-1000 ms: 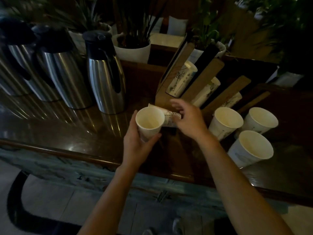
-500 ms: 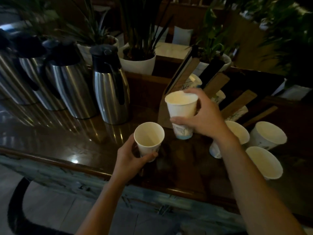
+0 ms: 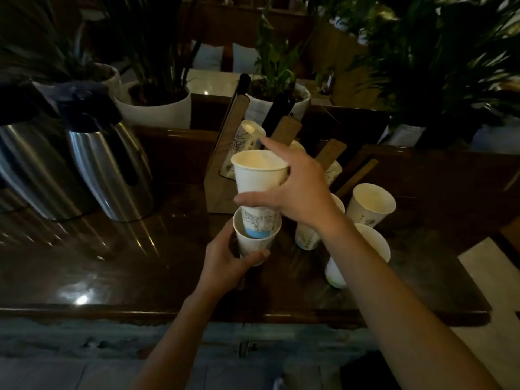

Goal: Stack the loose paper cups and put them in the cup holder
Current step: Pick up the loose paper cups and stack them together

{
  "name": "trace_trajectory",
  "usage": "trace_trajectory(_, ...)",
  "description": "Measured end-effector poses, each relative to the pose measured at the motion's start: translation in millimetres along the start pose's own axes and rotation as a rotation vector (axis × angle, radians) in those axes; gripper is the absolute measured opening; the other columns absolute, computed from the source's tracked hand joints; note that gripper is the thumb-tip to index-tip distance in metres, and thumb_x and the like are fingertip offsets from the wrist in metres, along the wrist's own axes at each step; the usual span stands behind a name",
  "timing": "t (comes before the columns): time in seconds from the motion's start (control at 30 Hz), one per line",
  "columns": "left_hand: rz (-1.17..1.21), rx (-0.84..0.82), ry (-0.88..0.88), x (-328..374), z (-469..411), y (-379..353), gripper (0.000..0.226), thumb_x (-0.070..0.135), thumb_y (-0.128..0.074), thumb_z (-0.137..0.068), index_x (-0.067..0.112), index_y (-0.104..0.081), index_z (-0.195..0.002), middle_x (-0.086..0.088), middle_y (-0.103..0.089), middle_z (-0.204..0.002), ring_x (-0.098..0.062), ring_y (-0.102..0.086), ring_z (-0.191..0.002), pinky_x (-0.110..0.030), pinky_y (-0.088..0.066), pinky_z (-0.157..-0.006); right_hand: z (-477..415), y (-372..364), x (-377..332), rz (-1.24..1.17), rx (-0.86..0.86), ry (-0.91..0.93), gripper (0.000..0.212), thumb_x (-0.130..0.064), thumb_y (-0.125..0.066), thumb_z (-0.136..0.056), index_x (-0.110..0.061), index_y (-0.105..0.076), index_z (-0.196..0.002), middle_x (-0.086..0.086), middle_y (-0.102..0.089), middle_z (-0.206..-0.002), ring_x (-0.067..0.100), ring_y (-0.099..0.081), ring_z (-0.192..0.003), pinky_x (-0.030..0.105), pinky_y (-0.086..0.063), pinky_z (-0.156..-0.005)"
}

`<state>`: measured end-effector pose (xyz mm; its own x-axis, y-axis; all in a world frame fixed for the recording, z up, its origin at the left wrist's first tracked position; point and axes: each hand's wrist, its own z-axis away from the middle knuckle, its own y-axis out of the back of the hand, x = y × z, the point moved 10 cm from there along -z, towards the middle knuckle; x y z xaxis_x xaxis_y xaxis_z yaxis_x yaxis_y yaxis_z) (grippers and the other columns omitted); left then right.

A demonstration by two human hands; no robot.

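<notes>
Brushed steel is catching the light at far left, where two tall steel vacuum jugs with black lids (image 3: 95,161) are standing on the dark glossy wooden counter (image 3: 140,266). Moving right, your left hand (image 3: 225,260) is wrapping closed around the lower white paper cup (image 3: 254,246), holding it upright just above the counter. Above it, your right hand (image 3: 298,192) is pinching the upper white paper cup with a blue base band (image 3: 260,190) by its side wall, thumb in front and fingers behind, and its base is sitting partly inside the lower cup's mouth. Behind them, the slanted wooden cup holder (image 3: 225,153) is already carrying printed cups in its slots. Further right, three loose white paper cups (image 3: 370,205) are waiting on the counter, one partly hidden by your right forearm.

These cups are probably very light, thin-walled and easy to crush, so you are better off gripping mid-wall with gentle pressure and keeping the rims round. The nesting looks only begun; the upper cup likely needs pressing straight down.
</notes>
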<state>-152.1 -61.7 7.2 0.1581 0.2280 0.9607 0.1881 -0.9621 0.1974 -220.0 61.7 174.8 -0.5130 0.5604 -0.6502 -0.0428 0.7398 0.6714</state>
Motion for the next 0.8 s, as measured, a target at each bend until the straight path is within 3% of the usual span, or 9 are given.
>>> trace_trajectory(0.1, 0.003, 0.026, 0.005, -0.1, -2.3, -1.6, 0.078, 0.041, -0.087, -0.069, 0.033, -0.051, -0.139, 0.019, -0.066, -0.130, 0.001, -0.063, -0.120, -0.023, -0.056, -0.096, 5.3, -22.9, 3.9, 0.141, -0.084, -0.024, 0.113, -0.080, -0.075, -0.055, -0.029, -0.040, -0.150, -0.003, -0.047, -0.124, 0.014, -0.044, -0.115, 0.032, -0.040, -0.093)
trace_trajectory(0.17, 0.010, 0.047, 0.005, -0.7, -3.2, 1.3, 0.082, 0.045, -0.085, -0.069, 0.030, -0.049, -0.141, 0.016, -0.065, -0.133, -0.001, -0.061, -0.123, -0.026, -0.055, -0.098, 11.3, -39.8, 12.2, 0.162, -0.181, -0.067, 0.111, -0.084, -0.062, -0.067, -0.023, -0.031, -0.154, 0.004, -0.042, -0.133, 0.020, -0.043, -0.123, 0.036, -0.040, -0.097)
trace_trajectory(0.27, 0.005, 0.054, 0.010, -5.2, -5.1, 4.7, 0.082, 0.034, -0.086, -0.073, 0.025, -0.047, -0.144, 0.010, -0.063, -0.136, -0.008, -0.060, -0.127, -0.032, -0.056, -0.099, 20.3, -52.7, 26.2, 0.248, -0.262, -0.136, 0.103, -0.083, -0.048, -0.077, -0.018, -0.027, -0.154, 0.010, -0.033, -0.147, 0.028, -0.036, -0.135, 0.045, -0.040, -0.105)
trace_trajectory(0.43, -0.035, 0.070, 0.005, -8.6, -5.7, 2.7, 0.076, 0.027, -0.086, -0.073, 0.027, -0.049, -0.140, 0.025, -0.062, -0.130, 0.001, -0.059, -0.124, -0.018, -0.053, -0.097, 34.5, -61.3, 29.9, 0.431, -0.246, -0.092, 0.101, -0.084, -0.044, -0.078, -0.009, -0.033, -0.144, 0.013, -0.036, -0.136, 0.030, -0.038, -0.126, 0.044, -0.045, -0.098)
trace_trajectory(0.53, -0.077, 0.077, 0.003, -7.9, -5.3, 1.5, 0.071, 0.022, -0.086, -0.073, 0.047, -0.049, -0.129, 0.041, -0.058, -0.123, 0.012, -0.057, -0.120, -0.006, -0.049, -0.092, 40.8, -58.3, 31.0, 0.527, -0.130, -0.081, 0.102, -0.088, -0.040, -0.074, -0.007, -0.039, -0.136, 0.012, -0.041, -0.125, 0.028, -0.044, -0.113, 0.040, -0.049, -0.089)
trace_trajectory(0.6, -0.076, 0.078, 0.007, -6.7, -4.3, -0.1, 0.071, 0.027, -0.084, -0.072, 0.048, -0.045, -0.128, 0.040, -0.059, -0.119, 0.017, -0.055, -0.117, -0.002, -0.047, -0.090, 44.5, -57.9, 32.4, 0.569, -0.096, -0.080, 0.102, -0.091, -0.036, -0.073, -0.007, -0.041, -0.131, 0.012, -0.043, -0.120, 0.027, -0.045, -0.107, 0.038, -0.046, -0.084)
trace_trajectory(0.67, -0.055, 0.077, -0.002, -4.2, -2.1, -3.0, 0.074, 0.042, -0.082, -0.068, 0.036, -0.045, -0.132, 0.033, -0.058, -0.120, 0.018, -0.056, -0.116, -0.002, -0.047, -0.089, 49.1, -58.8, 35.3, 0.594, -0.117, -0.089, 0.104, -0.093, -0.030, -0.071, -0.006, -0.042, -0.127, 0.013, -0.045, -0.117, 0.027, -0.046, -0.104, 0.038, -0.043, -0.082)
trace_trajectory(0.8, -0.038, 0.050, -0.035, 0.8, 2.1, -8.5, 0.070, 0.049, -0.079, -0.069, 0.040, -0.049, -0.131, 0.034, -0.060, -0.125, 0.005, -0.059, -0.121, -0.006, -0.049, -0.090, 54.0, -57.6, 30.6, 0.600, -0.237, -0.075, 0.112, -0.091, -0.007, -0.073, -0.004, -0.046, -0.131, 0.015, -0.046, -0.123, 0.029, -0.043, -0.109, 0.040, -0.039, -0.091)
